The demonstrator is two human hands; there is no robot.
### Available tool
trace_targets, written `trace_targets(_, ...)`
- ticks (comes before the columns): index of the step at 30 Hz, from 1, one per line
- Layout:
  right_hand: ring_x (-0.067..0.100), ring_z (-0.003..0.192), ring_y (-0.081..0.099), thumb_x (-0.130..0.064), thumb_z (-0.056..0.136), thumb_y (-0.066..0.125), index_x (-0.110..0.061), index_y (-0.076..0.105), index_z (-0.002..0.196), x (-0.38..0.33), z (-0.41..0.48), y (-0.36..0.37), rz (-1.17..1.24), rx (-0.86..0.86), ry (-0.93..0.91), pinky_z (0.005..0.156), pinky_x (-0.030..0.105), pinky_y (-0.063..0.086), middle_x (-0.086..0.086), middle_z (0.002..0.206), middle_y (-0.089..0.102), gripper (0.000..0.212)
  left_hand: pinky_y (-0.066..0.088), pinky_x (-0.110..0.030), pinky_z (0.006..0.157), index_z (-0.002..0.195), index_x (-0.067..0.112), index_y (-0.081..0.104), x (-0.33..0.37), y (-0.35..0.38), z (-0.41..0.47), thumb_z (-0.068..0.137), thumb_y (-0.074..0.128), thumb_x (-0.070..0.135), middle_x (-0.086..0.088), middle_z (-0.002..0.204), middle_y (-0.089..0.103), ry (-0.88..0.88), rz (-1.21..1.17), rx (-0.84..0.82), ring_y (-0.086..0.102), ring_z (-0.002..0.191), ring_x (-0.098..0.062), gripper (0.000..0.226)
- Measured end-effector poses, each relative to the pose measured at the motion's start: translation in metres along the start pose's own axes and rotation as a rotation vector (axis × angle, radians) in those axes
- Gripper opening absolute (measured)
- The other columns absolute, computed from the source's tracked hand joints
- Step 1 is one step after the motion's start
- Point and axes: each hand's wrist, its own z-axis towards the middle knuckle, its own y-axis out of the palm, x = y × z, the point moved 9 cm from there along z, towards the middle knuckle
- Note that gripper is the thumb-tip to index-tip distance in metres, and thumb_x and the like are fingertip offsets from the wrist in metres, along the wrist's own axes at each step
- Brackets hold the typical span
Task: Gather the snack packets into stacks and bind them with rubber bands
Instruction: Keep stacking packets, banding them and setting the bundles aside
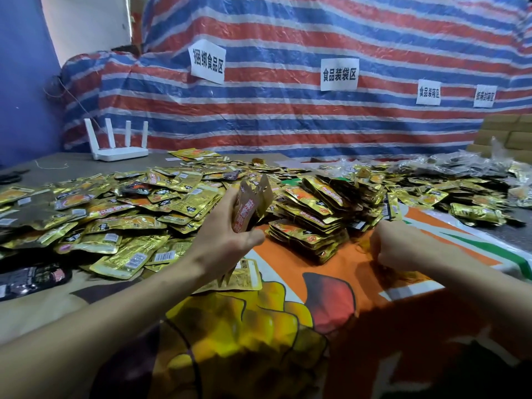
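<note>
Our left hand (pixel 227 237) grips a small upright stack of gold foil snack packets (pixel 250 205) above the orange printed sheet (pixel 290 263) on the grey table (pixel 72 165), beside the loose heap of gold packets (pixel 115 214). Our right hand (pixel 394 246) curls down onto what look like thin brownish rubber bands (pixel 371 270). We cannot tell whether it pinches one. Held one-handed, the slick packets could fan out and slip, and a snagged band might drag others along.

a white router (pixel 119 148) stands on the table (pixel 72 165) before a striped tarp (pixel 288 116) with paper signs (pixel 207 61); boxes (pixel 506 133) at right
</note>
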Motion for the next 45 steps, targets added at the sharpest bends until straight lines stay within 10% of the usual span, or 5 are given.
trace_targets(9, 0.024, 0.067, 0.064, -0.004, 0.078, 0.065, -0.014, 0.074, 0.078, -0.001, -0.008, -0.040, 0.026, 0.281, 0.037, 0.054, 0.032, 0.054, 0.006, 0.077, 0.070, 0.013, 0.043, -0.009, 0.060, 0.103, 0.025, 0.053, -0.019, -0.016, 0.001, 0.068, 0.064, 0.021, 0.033, 0.071, 0.058, -0.038, -0.071, 0.021, 0.054, 0.067, 0.004, 0.037)
trace_targets(19, 0.018, 0.065, 0.056, -0.033, 0.087, 0.064, -0.029, 0.071, 0.086, -0.014, -0.012, -0.048, -0.234, 0.375, 0.033, 0.045, 0.022, 0.028, -0.006, 0.076, 0.064, 0.008, 0.045, -0.008, 0.063, 0.104, 0.030, 0.051, -0.028, -0.028, -0.002, 0.067, 0.065, 0.023, 0.028, 0.077, 0.057, -0.028, -0.073, 0.038, 0.056, 0.072, 0.009, 0.040)
trace_targets(45, 0.015, 0.064, 0.057, -0.017, 0.082, 0.061, -0.023, 0.058, 0.076, -0.006, -0.009, -0.041, -0.122, 0.244, 0.093, 0.051, 0.028, 0.049, -0.005, 0.071, 0.059, 0.009, 0.042, -0.005, 0.060, 0.100, 0.028, 0.052, -0.027, -0.038, 0.000, 0.066, 0.064, 0.021, 0.034, 0.072, 0.057, -0.020, -0.068, 0.066, 0.055, 0.069, 0.009, 0.036)
